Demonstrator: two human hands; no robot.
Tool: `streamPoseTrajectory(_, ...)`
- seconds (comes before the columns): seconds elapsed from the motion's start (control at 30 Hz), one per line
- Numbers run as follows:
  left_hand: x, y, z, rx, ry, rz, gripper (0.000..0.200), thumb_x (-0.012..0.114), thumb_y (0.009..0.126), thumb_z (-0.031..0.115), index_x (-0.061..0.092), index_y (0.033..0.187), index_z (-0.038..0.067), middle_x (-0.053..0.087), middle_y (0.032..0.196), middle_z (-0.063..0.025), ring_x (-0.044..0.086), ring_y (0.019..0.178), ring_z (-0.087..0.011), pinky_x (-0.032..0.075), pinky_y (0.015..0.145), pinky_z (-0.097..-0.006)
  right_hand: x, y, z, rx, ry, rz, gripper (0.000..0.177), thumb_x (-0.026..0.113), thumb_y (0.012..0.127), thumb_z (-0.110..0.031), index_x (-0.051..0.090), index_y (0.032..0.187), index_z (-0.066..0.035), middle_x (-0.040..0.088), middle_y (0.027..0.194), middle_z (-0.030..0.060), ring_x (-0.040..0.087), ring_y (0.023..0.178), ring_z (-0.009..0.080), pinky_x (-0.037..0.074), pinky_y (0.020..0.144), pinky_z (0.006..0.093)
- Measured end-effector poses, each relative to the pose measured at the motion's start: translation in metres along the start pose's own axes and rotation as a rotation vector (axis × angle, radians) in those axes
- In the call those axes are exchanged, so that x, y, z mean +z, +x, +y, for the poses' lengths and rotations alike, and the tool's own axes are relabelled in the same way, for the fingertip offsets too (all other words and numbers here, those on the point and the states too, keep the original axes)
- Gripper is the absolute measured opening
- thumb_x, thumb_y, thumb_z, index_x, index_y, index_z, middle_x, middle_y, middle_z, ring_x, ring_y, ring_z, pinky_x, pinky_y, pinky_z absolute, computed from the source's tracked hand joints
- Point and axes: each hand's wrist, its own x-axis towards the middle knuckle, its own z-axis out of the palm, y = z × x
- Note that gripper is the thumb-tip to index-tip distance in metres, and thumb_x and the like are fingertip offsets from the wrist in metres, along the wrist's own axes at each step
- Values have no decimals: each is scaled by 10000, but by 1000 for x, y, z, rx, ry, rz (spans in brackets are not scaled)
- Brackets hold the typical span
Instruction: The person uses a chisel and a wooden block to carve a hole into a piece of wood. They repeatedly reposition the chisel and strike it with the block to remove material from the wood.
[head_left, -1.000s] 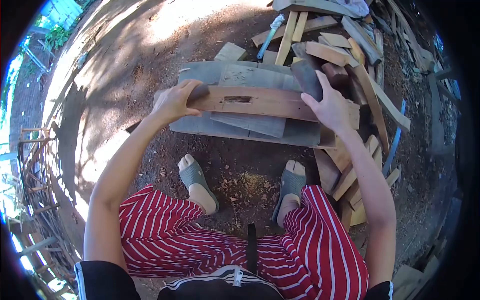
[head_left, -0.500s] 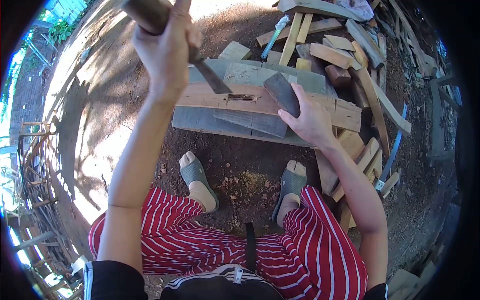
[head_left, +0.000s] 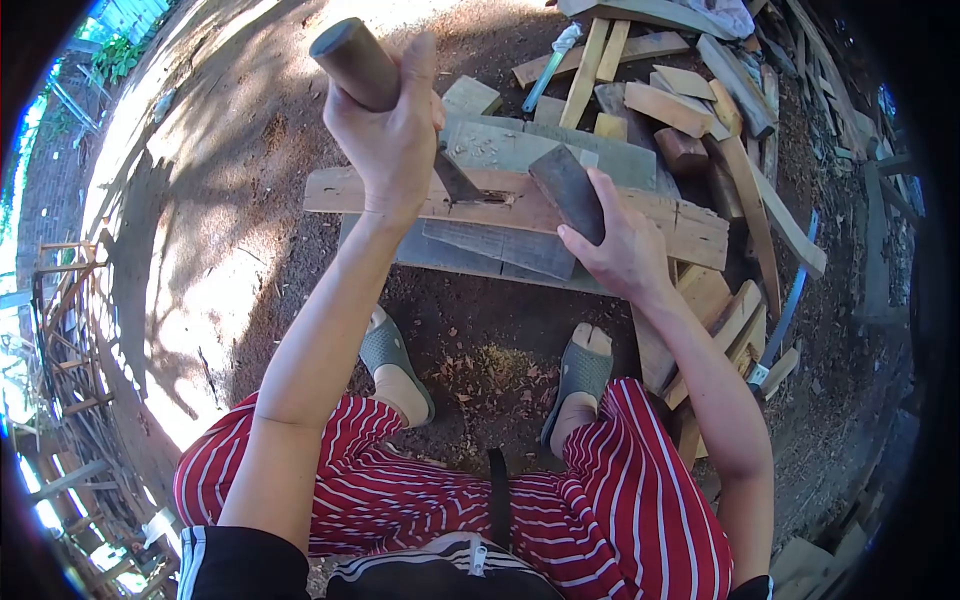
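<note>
Dark wood piece [head_left: 566, 190] location: tilted on end on the reddish plank [head_left: 340, 190], at the middle of the stack in front of the seated person. Dirt ground [head_left: 250, 120] covers most of the view, part sunlit, part shaded. A scrap-wood pile [head_left: 700, 110] of offcuts and slats fills the upper right and runs down the right side. Grey boards [head_left: 500, 150] lie flat on the ground, and the reddish plank lies crosswise on top of them. The chopping knife [head_left: 355, 60] is raised above the plank's left half, its round wooden handle pointing up and left, its dark blade slanting down toward a dark notch in the plank's top face. The left hand [head_left: 390, 140] is clenched around the handle. The right hand [head_left: 625, 250] grasps the lower end of the dark wood piece, fingers wrapped along its side.
</note>
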Motion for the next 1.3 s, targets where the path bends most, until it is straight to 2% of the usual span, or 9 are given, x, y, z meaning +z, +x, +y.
streamPoseTrajectory(0.73,-3,-18,-10,170,192,-18,243,707,924,147,507,807,73,518,578,15,505,466,-70,417,462,-239,4,0,1,-37,12,39,719,686,810,-386,392,1415,-132,653,1180,194,656,1000,402,530,823,491)
streamPoseTrajectory(0.8,0,-30,-8,194,129,-20,212,724,900,108,533,816,71,553,626,12,541,502,-70,453,485,-240,4,1,2,-64,-13,38,720,689,809,-387,395,1414,-132,657,1168,196,659,989,404,532,816,493)
streamPoseTrajectory(0.9,6,-53,1,270,112,-73,176,696,827,-56,551,831,45,601,756,7,600,665,-79,506,562,-271,10,0,4,-98,28,131,717,701,806,-390,406,1409,-138,663,1142,207,662,977,409,530,813,495)
streamPoseTrajectory(0.97,4,-71,-4,343,36,-178,205,713,783,-74,554,836,44,614,783,-15,611,687,-106,505,578,-286,10,0,5,-77,18,95,720,703,806,-389,404,1410,-136,662,1145,206,659,980,414,527,817,495)
streamPoseTrajectory(1.0,7,-82,0,412,248,-160,236,760,741,-40,567,824,66,612,737,-45,607,619,-151,483,549,-287,8,0,4,-26,18,62,723,706,805,-388,403,1410,-134,661,1149,205,656,983,419,525,821,495)
streamPoseTrajectory(1.07,9,-94,7,387,208,-224,263,810,713,80,549,743,87,542,651,-72,565,540,-270,440,495,-342,3,1,1,-88,30,60,727,705,808,-381,396,1416,-126,662,1140,214,653,991,422,519,834,486)
streamPoseTrajectory(1.13,10,-104,7,507,233,-269,252,796,714,108,546,741,90,543,646,-70,560,533,-266,431,487,-354,4,0,1,-25,104,8,733,700,813,-380,390,1424,-118,661,1131,227,653,1000,416,514,843,474)
streamPoseTrajectory(1.2,9,-107,6,504,222,-257,246,788,716,117,544,736,92,541,642,-71,557,531,-268,428,487,-356,6,0,2,-89,62,56,735,698,817,-374,386,1429,-113,659,1126,235,655,1000,412,511,847,469)
streamPoseTrajectory(1.3,8,-101,6,489,202,-236,238,785,702,82,548,724,96,550,618,-65,563,509,-246,436,471,-333,4,1,0,3,90,-24,734,699,818,-368,385,1432,-116,656,1141,231,652,1010,413,511,850,471)
